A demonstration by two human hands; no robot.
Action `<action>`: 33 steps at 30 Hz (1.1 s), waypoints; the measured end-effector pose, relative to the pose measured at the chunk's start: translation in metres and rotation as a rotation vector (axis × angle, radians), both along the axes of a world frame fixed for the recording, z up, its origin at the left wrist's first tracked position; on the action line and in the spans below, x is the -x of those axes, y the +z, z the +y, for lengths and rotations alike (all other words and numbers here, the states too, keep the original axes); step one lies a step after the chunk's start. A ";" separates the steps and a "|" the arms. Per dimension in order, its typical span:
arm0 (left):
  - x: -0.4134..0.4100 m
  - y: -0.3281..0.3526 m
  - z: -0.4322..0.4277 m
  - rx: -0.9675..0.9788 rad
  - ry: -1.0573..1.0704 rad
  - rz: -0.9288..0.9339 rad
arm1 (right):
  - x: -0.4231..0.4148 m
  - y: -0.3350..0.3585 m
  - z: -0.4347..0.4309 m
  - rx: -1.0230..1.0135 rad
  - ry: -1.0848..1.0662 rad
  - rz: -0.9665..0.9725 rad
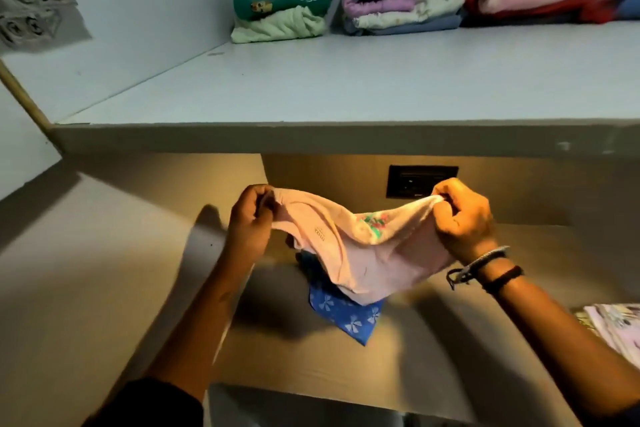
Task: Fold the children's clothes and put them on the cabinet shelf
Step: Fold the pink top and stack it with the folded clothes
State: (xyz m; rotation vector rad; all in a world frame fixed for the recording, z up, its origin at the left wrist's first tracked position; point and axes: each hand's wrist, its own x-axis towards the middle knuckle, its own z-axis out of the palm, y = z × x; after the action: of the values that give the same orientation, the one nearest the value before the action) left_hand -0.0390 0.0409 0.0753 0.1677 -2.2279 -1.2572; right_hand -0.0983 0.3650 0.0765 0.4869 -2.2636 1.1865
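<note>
A pink garment point(360, 253) is held stretched left to right, pinched closed in the left hand point(251, 218) and right hand point(464, 218), sagging over the surface point(104, 288).

— What's that dark rectangle on the back wall under the shelf?
— A black socket plate point(421, 181), set flush in the wall.
— And up at the far left?
— A clear packet of metal snap buttons point(33, 9), against the white side panel point(145, 3).
</note>
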 end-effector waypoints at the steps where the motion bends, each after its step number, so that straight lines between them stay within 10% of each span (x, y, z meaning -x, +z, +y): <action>1: -0.005 0.012 0.004 0.008 -0.022 0.000 | -0.008 0.011 0.016 -0.040 0.038 0.026; 14: -0.074 0.025 0.038 -0.158 -0.621 -0.523 | -0.078 0.045 0.183 -0.235 0.412 -0.622; 20: -0.056 -0.048 0.102 -0.498 -0.302 -0.961 | -0.045 -0.015 0.188 -0.179 0.087 -0.977; 24: -0.054 -0.107 0.123 -0.156 -0.129 -1.276 | -0.022 -0.089 0.178 -0.400 -0.231 -1.194; 28: -0.058 -0.131 0.130 -0.209 0.002 -1.221 | -0.020 -0.127 0.167 -0.505 -0.299 -1.118; 33: -0.079 -0.116 0.151 0.828 0.043 -1.040 | -0.020 -0.148 0.165 -0.444 -0.252 -0.941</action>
State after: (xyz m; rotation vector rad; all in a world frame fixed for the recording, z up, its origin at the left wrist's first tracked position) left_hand 0.0399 0.1924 -0.0402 0.6349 -3.3713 -0.0486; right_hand -0.0778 0.5299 -0.0711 -0.2958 -3.2840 0.8572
